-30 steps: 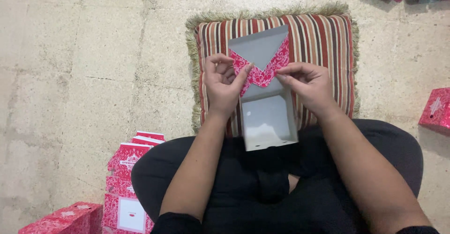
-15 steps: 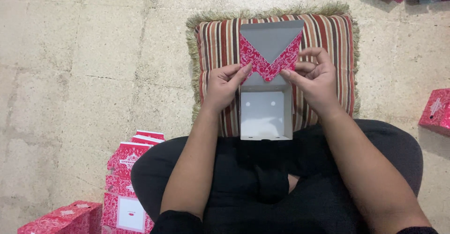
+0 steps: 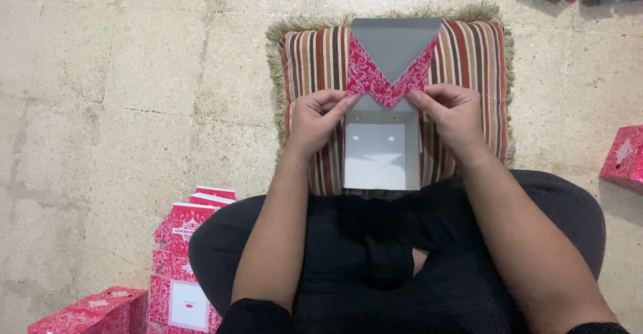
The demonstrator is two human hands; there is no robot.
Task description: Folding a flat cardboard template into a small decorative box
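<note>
**Head view: carton mid-fold on cushion**

Head view shows me a half-formed cardboard box (image 3: 380, 152), grey inside, red patterned outside, lying open on the striped cushion (image 3: 469, 53) just beyond the knees. Left hand (image 3: 320, 116) pinches the left patterned flap (image 3: 362, 73); right hand (image 3: 450, 112) pinches the right one. Both are closed on the flap edges, fingertips meeting near the V.

I judge the board light, thin, stiff along creases, easily dented. Best held at flap edges, not the panels.

Flat cartons (image 3: 184, 240) stacked near left on the floor (image 3: 100, 106); another red box (image 3: 626, 156) at right.
</note>
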